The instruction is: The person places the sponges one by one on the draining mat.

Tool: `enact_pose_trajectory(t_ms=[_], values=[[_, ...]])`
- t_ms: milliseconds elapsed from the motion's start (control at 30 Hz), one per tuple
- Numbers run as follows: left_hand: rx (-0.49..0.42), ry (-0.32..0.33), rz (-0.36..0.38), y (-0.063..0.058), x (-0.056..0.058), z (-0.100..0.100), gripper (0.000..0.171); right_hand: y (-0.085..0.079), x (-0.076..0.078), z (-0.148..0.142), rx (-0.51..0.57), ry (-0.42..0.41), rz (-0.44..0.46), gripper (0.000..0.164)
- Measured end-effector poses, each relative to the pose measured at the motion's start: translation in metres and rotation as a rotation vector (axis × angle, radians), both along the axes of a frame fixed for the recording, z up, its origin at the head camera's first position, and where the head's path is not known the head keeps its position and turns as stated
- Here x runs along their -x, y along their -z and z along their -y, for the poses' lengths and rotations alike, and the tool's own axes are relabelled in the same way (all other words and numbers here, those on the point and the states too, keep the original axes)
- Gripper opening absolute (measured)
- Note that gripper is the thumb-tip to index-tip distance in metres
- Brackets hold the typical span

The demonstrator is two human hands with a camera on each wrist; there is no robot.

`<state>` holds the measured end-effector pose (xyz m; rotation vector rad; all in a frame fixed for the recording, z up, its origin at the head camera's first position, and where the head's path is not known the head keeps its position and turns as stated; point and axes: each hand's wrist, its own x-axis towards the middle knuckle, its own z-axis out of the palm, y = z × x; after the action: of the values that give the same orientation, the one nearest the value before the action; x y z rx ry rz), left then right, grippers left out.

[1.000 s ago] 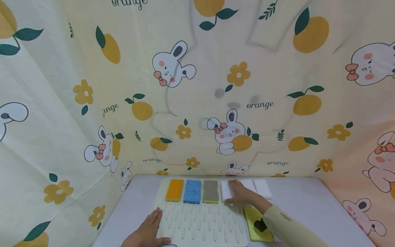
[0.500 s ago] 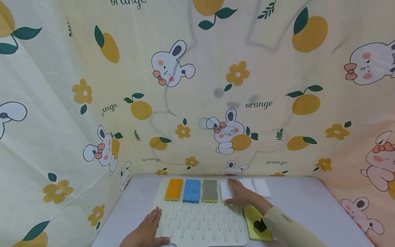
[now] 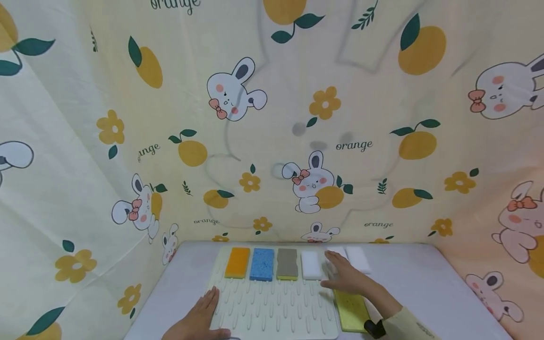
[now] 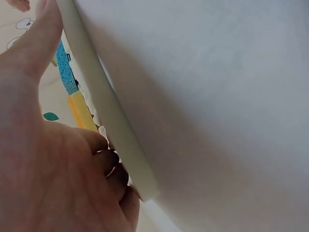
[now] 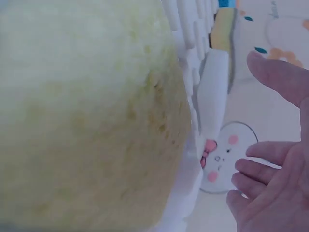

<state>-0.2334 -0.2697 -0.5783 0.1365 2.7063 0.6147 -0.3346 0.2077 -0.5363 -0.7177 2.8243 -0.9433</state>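
Note:
A pale ridged mat [image 3: 272,309] lies on the table. Along its far edge sit an orange sponge [image 3: 237,263], a blue sponge [image 3: 261,264], a grey sponge with a yellow base [image 3: 287,264] and a white sponge [image 3: 311,265], side by side. My right hand [image 3: 350,277] hovers just right of the white sponge, fingers spread and holding nothing; in the right wrist view the palm shows apart from that white sponge [image 5: 212,96]. My left hand [image 3: 196,314] rests on the mat's near left corner, fingers straight along the left edge and thumb at the front edge.
More white sponges [image 3: 358,259] lie on the table behind the right hand, partly hidden by it. A yellow porous slab [image 3: 352,309] lies against the mat's right edge, filling much of the right wrist view. A printed curtain [image 3: 272,118] surrounds the table [image 3: 408,288].
My right hand has let go of the white sponge and drawn back to the right, leaving the sponge on the mat. My left hand has stayed at the mat's corner.

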Motion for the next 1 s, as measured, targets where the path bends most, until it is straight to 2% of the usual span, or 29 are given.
enact_pose_trajectory(t_ms=[267, 533, 733, 933, 1000], values=[[0.008, -0.013, 0.003, -0.003, -0.003, -0.001, 0.128, 0.008, -0.027, -0.032, 0.009, 0.073, 0.058, 0.105], [0.011, 0.005, 0.015, -0.001, -0.002, 0.000, 0.130, 0.019, -0.049, -0.062, -0.013, 0.083, -0.003, 0.102], [-0.004, 0.041, -0.010, 0.000, -0.001, 0.003, 0.126, 0.028, -0.056, -0.075, -0.036, 0.140, 0.036, 0.105], [-0.007, 0.056, -0.012, 0.002, -0.001, 0.006, 0.126, 0.037, -0.062, -0.086, -0.042, 0.115, 0.029, 0.101], [-0.004, 0.067, -0.018, 0.004, -0.001, 0.007, 0.125, 0.038, -0.064, -0.089, -0.034, 0.130, 0.068, 0.103]])
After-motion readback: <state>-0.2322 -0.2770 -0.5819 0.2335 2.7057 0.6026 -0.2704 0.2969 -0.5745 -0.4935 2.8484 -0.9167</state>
